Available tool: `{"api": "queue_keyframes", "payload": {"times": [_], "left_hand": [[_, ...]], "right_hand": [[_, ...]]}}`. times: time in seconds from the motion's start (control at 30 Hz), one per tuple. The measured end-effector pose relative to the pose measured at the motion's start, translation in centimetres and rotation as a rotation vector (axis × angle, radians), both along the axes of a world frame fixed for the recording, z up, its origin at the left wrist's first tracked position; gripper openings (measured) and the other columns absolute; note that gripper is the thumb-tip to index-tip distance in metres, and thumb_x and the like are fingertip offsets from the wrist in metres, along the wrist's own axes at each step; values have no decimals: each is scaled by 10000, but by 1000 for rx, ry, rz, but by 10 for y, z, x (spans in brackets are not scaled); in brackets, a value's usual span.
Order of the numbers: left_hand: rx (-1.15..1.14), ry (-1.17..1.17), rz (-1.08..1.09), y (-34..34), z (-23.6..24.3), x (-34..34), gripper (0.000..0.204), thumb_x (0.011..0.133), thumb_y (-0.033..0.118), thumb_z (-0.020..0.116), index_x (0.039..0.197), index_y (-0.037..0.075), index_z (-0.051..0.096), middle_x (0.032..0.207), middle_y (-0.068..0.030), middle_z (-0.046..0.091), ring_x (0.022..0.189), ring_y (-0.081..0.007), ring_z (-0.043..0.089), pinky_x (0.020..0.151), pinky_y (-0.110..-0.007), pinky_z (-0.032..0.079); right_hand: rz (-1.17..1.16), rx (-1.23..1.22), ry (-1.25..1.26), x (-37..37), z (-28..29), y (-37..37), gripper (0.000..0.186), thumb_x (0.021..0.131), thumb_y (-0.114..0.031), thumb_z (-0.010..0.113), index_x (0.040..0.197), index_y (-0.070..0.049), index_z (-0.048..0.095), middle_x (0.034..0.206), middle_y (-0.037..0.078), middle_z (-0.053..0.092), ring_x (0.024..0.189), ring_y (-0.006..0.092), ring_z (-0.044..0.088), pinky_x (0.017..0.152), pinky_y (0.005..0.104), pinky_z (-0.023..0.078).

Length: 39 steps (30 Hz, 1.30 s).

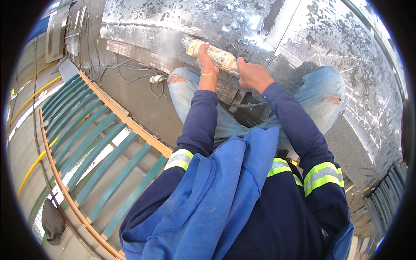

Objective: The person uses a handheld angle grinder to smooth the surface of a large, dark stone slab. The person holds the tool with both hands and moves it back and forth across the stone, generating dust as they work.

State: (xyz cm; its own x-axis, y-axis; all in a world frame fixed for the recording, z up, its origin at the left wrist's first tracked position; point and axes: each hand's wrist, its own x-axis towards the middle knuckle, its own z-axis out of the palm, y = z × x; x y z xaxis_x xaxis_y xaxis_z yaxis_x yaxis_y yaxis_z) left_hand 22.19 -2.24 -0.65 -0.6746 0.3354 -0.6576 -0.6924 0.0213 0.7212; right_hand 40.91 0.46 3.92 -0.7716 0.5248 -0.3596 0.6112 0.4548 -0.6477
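My left hand (208, 64) is wrapped round the front of a dusty, pale yellow angle grinder (223, 59). My right hand (253, 76) is closed round its rear end. The grinder's head points to the far left and meets the edge of a large dark grey sheet or slab (242, 30), which is patched with white dust and scratches. Haze hangs around the head, so its disc cannot be made out. My knees, in torn jeans, are bent apart on either side below the tool.
A frame with teal slats and orange-brown rails (121, 113) stands on the left, with a yellow pipe (38, 97) beyond it. Loose cables and a white connector (156, 79) lie on the floor. A seam line crosses the slab. Grey ribbed pieces (388, 197) sit at lower right.
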Motion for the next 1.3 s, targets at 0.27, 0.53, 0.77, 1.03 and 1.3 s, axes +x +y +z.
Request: {"api": "queue_keyframes", "payload": {"times": [0.27, 0.53, 0.77, 1.03, 1.3], "left_hand": [[-14, -43, -15, -11, 7, 22, 439, 796, 212, 693, 1157, 9, 548, 968, -110, 594, 837, -304, 656, 748, -486, 569], [-21, -43, 3, -9, 1, 13, 401, 780, 205, 714, 1110, 26, 571, 939, -89, 598, 813, -283, 649, 741, -470, 566], [-3, 1, 22, -3, -4, -7, 470, 762, 208, 731, 1134, -37, 581, 941, -100, 610, 790, -274, 656, 708, -452, 566], [-27, -52, -4, -8, 8, 9, 448, 789, 222, 710, 1155, 8, 564, 961, -103, 603, 845, -302, 654, 758, -490, 570], [-8, -15, 1, -10, 2, 19, 476, 784, 218, 715, 1175, -5, 560, 1005, -112, 606, 867, -301, 655, 773, -477, 566]], "right_hand": [[25, -14, -53, 22, 16, -6, 338, 756, -61, 644, 1008, -3, 427, 832, 262, 688, 796, 449, 690, 675, 528, 542], [34, -20, -90, 14, 10, -3, 333, 765, -64, 635, 1022, -2, 433, 848, 250, 694, 825, 428, 701, 687, 518, 546], [44, 5, -55, -5, 1, 2, 353, 747, -85, 662, 1012, 0, 444, 867, 257, 698, 830, 422, 706, 698, 503, 556], [44, -12, -47, 10, 12, -1, 358, 735, -64, 660, 1002, 9, 432, 825, 280, 686, 803, 440, 700, 698, 512, 554], [29, -6, -32, 22, 14, -4, 321, 744, -36, 632, 993, 16, 436, 811, 270, 684, 788, 438, 697, 672, 521, 542]]}}
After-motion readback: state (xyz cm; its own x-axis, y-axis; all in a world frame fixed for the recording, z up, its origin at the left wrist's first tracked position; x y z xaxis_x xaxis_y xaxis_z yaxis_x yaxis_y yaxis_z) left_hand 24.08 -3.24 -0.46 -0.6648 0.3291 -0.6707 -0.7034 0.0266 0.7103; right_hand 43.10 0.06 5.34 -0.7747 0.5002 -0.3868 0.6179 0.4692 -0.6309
